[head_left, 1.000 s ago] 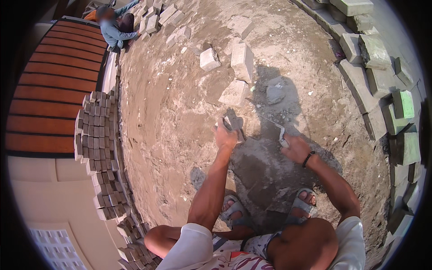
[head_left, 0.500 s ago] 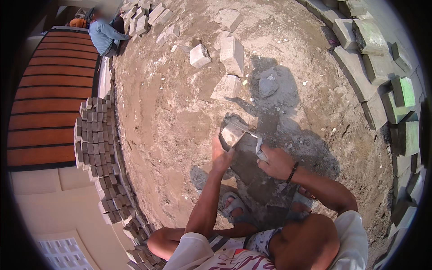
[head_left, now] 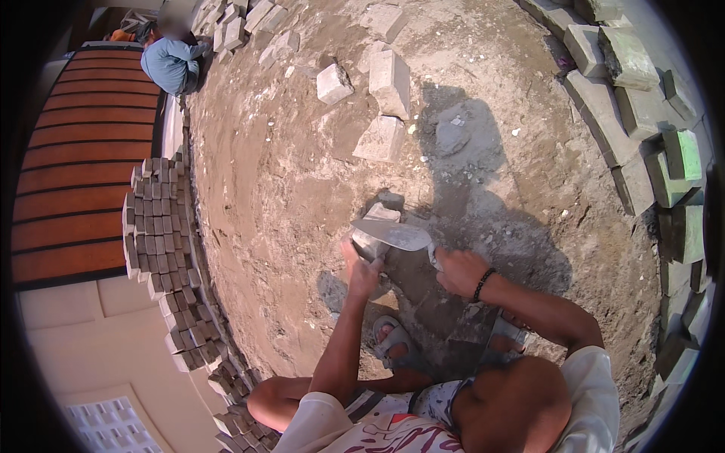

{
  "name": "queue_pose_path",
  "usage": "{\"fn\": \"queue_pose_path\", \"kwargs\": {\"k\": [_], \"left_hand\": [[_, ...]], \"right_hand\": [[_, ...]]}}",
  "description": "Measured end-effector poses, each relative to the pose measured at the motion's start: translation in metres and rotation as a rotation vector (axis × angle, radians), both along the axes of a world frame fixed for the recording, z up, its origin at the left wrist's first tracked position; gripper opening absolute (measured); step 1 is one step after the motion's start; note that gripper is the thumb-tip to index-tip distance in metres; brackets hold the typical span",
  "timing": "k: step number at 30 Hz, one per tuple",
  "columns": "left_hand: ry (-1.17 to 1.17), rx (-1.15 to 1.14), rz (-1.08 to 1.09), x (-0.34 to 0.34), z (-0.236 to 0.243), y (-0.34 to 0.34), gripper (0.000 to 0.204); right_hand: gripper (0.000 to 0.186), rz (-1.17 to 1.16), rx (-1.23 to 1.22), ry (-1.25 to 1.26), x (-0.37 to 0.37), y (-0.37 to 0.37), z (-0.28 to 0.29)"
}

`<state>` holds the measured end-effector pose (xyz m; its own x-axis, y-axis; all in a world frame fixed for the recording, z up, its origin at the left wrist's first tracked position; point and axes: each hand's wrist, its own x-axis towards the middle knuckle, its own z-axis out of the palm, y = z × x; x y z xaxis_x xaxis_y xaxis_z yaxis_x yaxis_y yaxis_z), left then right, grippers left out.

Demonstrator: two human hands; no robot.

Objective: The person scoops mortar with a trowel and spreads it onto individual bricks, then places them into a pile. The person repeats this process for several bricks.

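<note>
Block (head_left: 368,244) clasped by left hand (head_left: 364,275), fingers round it — right-hand fingers wrapped tight on trowel (head_left: 398,235), lying just beyond left fingers; best kept flat, edge clear.

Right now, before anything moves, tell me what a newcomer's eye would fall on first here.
Probably the trowel near the middle, gripped in the right hand, its blade seen across the block that the left hand holds. Next, the orange slatted panel at the left, with stacked bricks beside it. Then the co-worker in blue, low to the ground at upper left.
</note>
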<state>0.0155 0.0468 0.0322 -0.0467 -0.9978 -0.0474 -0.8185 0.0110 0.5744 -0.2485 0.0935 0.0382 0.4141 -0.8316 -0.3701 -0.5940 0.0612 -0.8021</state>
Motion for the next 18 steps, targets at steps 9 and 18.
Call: {"fn": "queue_pose_path", "kwargs": {"k": [9,18], "left_hand": [[0.836,0.372,0.425,0.021,-0.022,0.022,0.073],[1.305,0.408,0.593,0.015,-0.035,0.014,0.066]], "right_hand": [[0.035,-0.045,0.011,-0.125,0.008,0.006,-0.012],[0.042,-0.069,0.179,-0.274,0.010,0.019,-0.045]]}}
